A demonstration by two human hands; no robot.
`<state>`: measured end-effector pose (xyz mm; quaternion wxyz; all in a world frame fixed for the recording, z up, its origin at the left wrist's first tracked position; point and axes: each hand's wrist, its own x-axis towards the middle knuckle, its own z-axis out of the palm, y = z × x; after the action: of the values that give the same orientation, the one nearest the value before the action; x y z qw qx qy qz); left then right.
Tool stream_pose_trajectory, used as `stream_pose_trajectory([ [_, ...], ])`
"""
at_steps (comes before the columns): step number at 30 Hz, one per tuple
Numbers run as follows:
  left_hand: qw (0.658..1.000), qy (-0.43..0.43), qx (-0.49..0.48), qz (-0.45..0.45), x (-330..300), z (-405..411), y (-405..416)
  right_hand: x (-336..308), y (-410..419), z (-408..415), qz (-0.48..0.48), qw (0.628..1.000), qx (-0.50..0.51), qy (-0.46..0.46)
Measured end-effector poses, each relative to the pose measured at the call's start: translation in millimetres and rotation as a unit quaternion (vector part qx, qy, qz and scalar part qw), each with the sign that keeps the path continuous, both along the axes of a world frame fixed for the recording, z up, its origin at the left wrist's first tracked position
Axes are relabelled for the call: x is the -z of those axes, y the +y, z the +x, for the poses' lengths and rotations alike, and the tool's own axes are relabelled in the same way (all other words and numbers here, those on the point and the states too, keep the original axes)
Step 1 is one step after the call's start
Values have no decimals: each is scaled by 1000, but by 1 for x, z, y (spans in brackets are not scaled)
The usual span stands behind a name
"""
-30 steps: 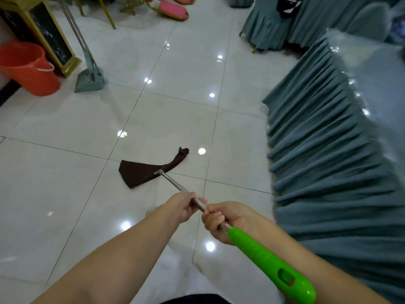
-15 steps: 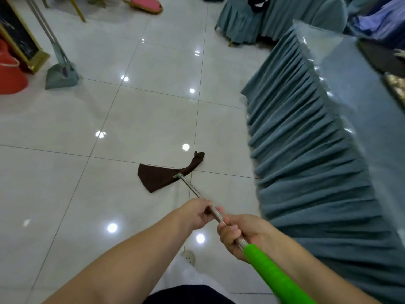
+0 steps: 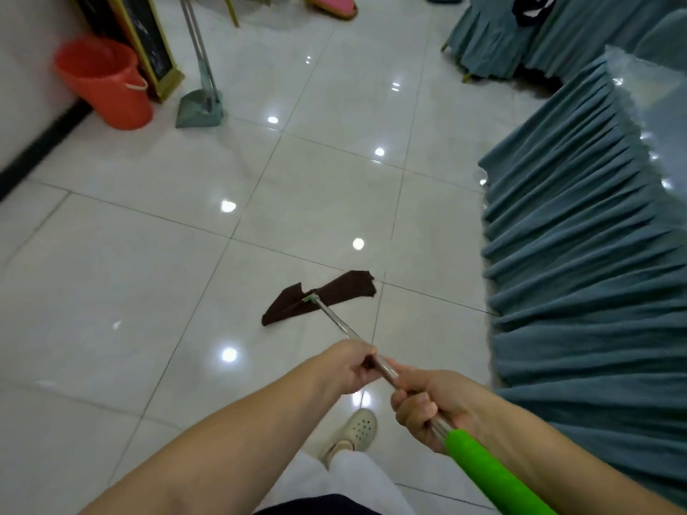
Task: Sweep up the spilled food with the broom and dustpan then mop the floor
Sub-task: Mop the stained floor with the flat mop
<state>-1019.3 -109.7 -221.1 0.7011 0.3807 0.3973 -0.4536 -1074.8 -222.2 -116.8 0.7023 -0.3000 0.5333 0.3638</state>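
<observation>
A mop with a steel shaft (image 3: 336,323) and a green grip (image 3: 487,473) slants from lower right toward the floor's middle. Its dark brown cloth head (image 3: 327,295) lies flat on the white tiles, folded crooked. My left hand (image 3: 347,366) grips the steel shaft further down. My right hand (image 3: 431,407) grips the shaft just above the green part. A grey-green dustpan (image 3: 199,107) with a long handle stands upright at the upper left, beside an orange bucket (image 3: 106,83). I see no food on the tiles.
A table with a pleated teal skirt (image 3: 580,254) fills the right side, close to the mop head. More teal-draped furniture (image 3: 494,42) stands at the back right. A gold-framed board (image 3: 148,42) leans by the bucket. My beige shoe (image 3: 357,431) is below the hands.
The mop head has swung on the tiles and its cloth now lies differently folded. The view has turned left, bringing the bucket and dustpan back in. Both hands kept their hold.
</observation>
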Motion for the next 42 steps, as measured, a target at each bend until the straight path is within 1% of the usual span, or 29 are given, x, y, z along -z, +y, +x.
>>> stream_pose_trajectory([
  [6,997,-11,-71,28,2,-11,95,16,78,10,54,995,-82,-4],
  [11,988,-30,-148,43,0,-19,162,20,138,21,111,981,-156,-15],
  [17,971,-44,-224,68,-6,-25,220,12,193,31,123,970,-207,-19],
  [21,960,-50,-269,55,-11,-21,242,-4,212,39,140,962,-232,-34],
  [24,956,-57,-284,53,-19,-14,247,-14,215,48,147,959,-240,-45],
  [28,951,-74,-295,47,-28,-3,248,-26,216,57,134,952,-263,-74],
  [32,948,-85,-305,36,-34,6,236,-28,206,63,127,953,-261,-85],
  [37,952,-81,-295,26,-34,20,202,-26,175,75,109,961,-241,-81],
  [42,958,-57,-280,11,-32,35,139,-23,114,92,94,970,-217,-57],
])
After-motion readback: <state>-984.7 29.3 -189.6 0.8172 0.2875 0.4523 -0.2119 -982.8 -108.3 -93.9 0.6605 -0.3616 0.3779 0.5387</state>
